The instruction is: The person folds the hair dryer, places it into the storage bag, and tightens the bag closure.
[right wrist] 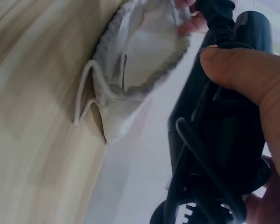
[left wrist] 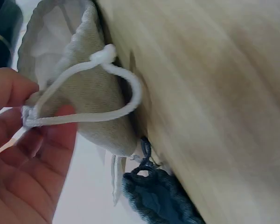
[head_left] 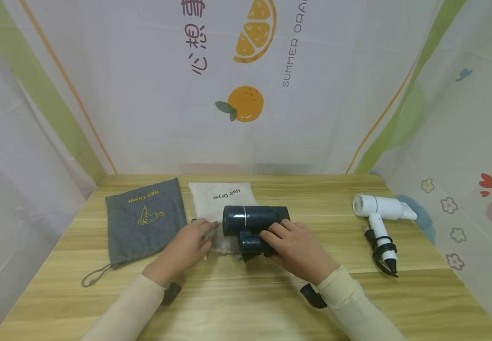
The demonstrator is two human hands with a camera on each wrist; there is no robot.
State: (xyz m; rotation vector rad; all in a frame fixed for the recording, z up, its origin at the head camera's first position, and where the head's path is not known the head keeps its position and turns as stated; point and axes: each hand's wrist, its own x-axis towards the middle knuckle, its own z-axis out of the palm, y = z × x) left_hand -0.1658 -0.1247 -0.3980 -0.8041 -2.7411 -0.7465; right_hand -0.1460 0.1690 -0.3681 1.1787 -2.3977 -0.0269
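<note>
A pale drawstring bag [head_left: 203,193] printed "Hair Dryer" lies on the table, its gathered mouth toward me. My left hand [head_left: 186,248] pinches the rim of that mouth between thumb and fingers; in the left wrist view the opening gapes and a white cord loop [left wrist: 130,100] hangs beside it. Above the bag, my right hand [head_left: 299,246] grips a dark blue hair dryer [head_left: 237,220] with its handle folded under the barrel. The right wrist view shows the dryer's cord [right wrist: 200,154] bundled along the handle and the bag's inside [right wrist: 154,44].
To the left lies a dark grey drawstring bag [head_left: 143,237] with yellow print and a cord loop. A white hair dryer [head_left: 384,208] with its black cord wound on the handle rests at the right edge of the wooden table [head_left: 228,303]. Printed curtains [head_left: 143,118] hang around it.
</note>
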